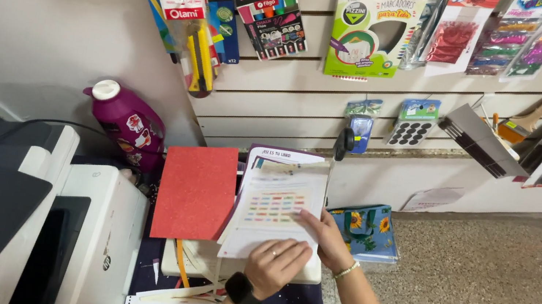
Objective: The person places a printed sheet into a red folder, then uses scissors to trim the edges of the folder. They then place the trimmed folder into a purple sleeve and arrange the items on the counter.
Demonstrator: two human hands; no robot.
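Under left hand [275, 264], booklet [274, 208] corner

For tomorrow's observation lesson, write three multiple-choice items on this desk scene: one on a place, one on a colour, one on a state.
1. Where does the red sheet lie?
A. left of the printed pages
B. on the floor
C. on the laptop

2. What colour is the bottle by the wall?
A. green
B. magenta
C. yellow

3. How is the left hand?
A. raised in the air
B. gripping scissors
C. pressed flat on the printed pages

Answers:
1. A, it sits beside the printed pages, towards the white printer.
2. B, magenta body with a white cap.
3. C, palm down on the lower edge, while the right hand touches the right edge.
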